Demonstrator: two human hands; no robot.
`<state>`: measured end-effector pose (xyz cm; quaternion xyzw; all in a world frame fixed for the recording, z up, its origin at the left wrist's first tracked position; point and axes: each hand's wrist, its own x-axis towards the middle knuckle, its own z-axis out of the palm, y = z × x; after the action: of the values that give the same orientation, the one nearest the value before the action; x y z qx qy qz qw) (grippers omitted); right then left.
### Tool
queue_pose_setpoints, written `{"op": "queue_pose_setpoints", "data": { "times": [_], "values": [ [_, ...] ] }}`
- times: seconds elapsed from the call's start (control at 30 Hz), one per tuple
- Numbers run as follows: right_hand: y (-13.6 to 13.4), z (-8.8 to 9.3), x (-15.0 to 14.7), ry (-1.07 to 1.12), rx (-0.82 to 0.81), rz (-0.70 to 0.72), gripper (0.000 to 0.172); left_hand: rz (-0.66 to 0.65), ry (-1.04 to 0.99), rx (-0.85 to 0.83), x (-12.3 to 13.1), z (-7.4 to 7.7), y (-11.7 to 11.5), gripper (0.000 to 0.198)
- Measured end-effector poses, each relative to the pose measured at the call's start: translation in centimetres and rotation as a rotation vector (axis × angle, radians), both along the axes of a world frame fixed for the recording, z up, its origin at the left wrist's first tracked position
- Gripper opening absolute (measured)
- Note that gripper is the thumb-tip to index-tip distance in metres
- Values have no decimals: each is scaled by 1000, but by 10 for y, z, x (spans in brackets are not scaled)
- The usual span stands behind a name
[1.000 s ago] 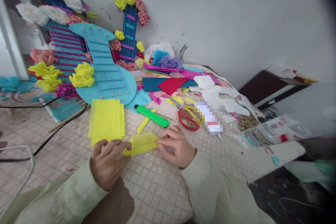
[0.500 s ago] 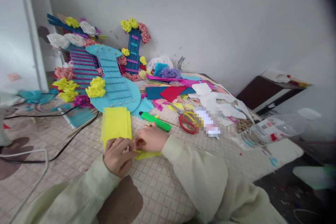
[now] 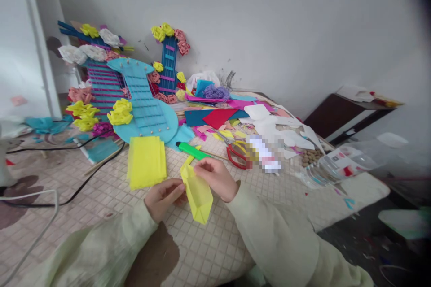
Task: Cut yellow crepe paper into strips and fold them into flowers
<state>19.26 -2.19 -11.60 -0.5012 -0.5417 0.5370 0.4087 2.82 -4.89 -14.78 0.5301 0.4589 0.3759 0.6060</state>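
Observation:
Between my hands is a piece of yellow crepe paper (image 3: 199, 193), folded along its edges and tilted up off the table. My left hand (image 3: 165, 197) pinches its left edge between thumb and fingers. On the upper right edge, my right hand (image 3: 217, 177) grips the same paper with closed fingertips. A stack of yellow paper sheets (image 3: 147, 163) lies flat just beyond my left hand. Behind the right hand rests a green utility knife (image 3: 191, 150), partly covered by the fingers and paper.
A light blue guitar-shaped craft (image 3: 144, 103) with paper flowers stands at the back left. Red-handled pliers (image 3: 237, 157) lie right of the knife, near white paper scraps (image 3: 286, 136). A plastic bottle (image 3: 340, 168) lies at the right. A black cable (image 3: 90, 177) crosses the left side.
The yellow paper has been lifted and turned from lying low on the table to standing tilted between my hands. My right hand has shifted right; my left hand has uncovered the stack's lower edge.

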Motion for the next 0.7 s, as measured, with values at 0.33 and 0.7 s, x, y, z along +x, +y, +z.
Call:
{"op": "queue_pose_setpoints", "data": {
  "times": [0.33,0.7],
  "values": [
    [-3,-18,6,31,70,-107,10,9,62,-76,14,7,1,31],
    [3,-34,38,-346,669,216,26,45,293,95,-5,6,22,24]
  ]
}}
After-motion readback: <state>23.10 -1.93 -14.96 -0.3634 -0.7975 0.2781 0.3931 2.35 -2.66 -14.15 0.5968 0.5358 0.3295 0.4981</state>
